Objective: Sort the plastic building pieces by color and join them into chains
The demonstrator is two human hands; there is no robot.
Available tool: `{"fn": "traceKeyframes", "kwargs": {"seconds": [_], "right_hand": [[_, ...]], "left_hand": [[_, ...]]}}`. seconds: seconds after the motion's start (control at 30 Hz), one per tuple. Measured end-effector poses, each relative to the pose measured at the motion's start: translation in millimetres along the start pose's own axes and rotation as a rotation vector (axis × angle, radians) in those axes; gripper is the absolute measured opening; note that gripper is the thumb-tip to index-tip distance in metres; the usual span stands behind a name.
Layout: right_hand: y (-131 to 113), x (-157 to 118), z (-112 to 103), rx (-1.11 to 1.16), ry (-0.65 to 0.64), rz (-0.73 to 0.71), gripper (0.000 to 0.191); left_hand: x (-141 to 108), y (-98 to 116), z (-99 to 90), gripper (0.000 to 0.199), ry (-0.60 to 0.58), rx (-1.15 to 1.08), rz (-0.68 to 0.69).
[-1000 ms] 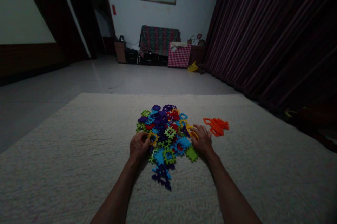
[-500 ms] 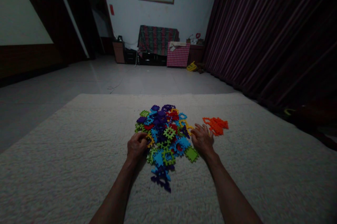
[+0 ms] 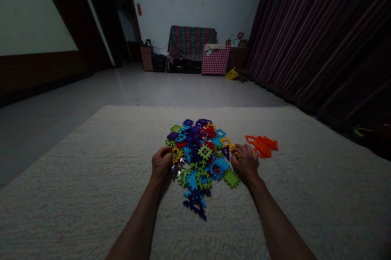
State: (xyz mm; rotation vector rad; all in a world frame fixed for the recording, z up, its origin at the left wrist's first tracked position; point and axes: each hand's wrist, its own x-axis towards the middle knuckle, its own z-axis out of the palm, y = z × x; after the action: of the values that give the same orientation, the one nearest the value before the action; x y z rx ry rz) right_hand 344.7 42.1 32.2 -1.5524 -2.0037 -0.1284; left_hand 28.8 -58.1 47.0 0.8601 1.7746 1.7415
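Note:
A heap of interlocking plastic building pieces (image 3: 205, 152) in purple, blue, green, red and yellow lies on a pale mat. At its left edge my left hand (image 3: 161, 164) is closed on a yellow openwork piece (image 3: 176, 155), tilted up to face me. My right hand (image 3: 244, 162) rests at the heap's right side, thumb and forefinger at the end of a yellow piece (image 3: 226, 142); its grip is partly hidden. A bit of yellow also shows by its outer fingers. A flat green square (image 3: 231, 178) lies just below that hand.
To the right sits a separate small pile of orange pieces (image 3: 262, 146). The pale mat (image 3: 91, 178) spreads over the tiled floor (image 3: 189, 89). Farther off are a cloth-covered cabinet (image 3: 192, 42), a red checked cloth (image 3: 215, 60) and a dark curtain (image 3: 293, 40).
My left hand has raised the yellow piece and turned it upright at the heap's edge. My right hand stays by the yellow piece on the right. The whole view has shifted slightly.

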Motion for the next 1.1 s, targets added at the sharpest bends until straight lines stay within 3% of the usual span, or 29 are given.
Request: {"fn": "traceKeyframes", "kwargs": {"seconds": [0.13, 0.23, 0.37, 0.47, 0.6, 0.83, 0.97, 1.1], "right_hand": [[-3.3, 2.5, -4.2, 0.042, 0.070, -0.028, 0.023], [-20.7, 3.0, -12.9, 0.190, 0.070, -0.186, 0.023], [-62.7, -7.4, -18.7, 0.310, -0.077, -0.386, 0.026], [-91.9, -22.5, -17.0, 0.275, -0.164, -0.386, 0.038], [-113.8, -37.7, -15.4, 0.249, -0.254, -0.421, 0.038], [-122.6, -41.9, -16.8, 0.349, -0.343, -0.539, 0.038], [-117.8, -37.5, -15.7, 0.356, -0.258, -0.478, 0.036], [-109.3, -29.8, -14.1, 0.282, -0.271, -0.438, 0.034]], "left_hand": [[-3.0, 7.6, 0.1, 0.032, -0.017, -0.145, -0.115], [-2.7, 8.0, 0.4, 0.032, -0.013, -0.157, -0.115], [2.0, 3.0, 0.4, 0.031, 0.011, -0.144, -0.096], [5.0, -2.9, 1.1, 0.032, 0.009, -0.157, -0.099], [4.7, -7.3, 2.9, 0.035, -0.012, -0.180, -0.121], [5.2, -8.2, 3.5, 0.034, 0.023, -0.241, -0.126], [7.8, -12.9, 3.4, 0.035, 0.029, -0.240, -0.126], [8.0, -13.8, 3.7, 0.035, 0.033, -0.230, -0.136]]}}
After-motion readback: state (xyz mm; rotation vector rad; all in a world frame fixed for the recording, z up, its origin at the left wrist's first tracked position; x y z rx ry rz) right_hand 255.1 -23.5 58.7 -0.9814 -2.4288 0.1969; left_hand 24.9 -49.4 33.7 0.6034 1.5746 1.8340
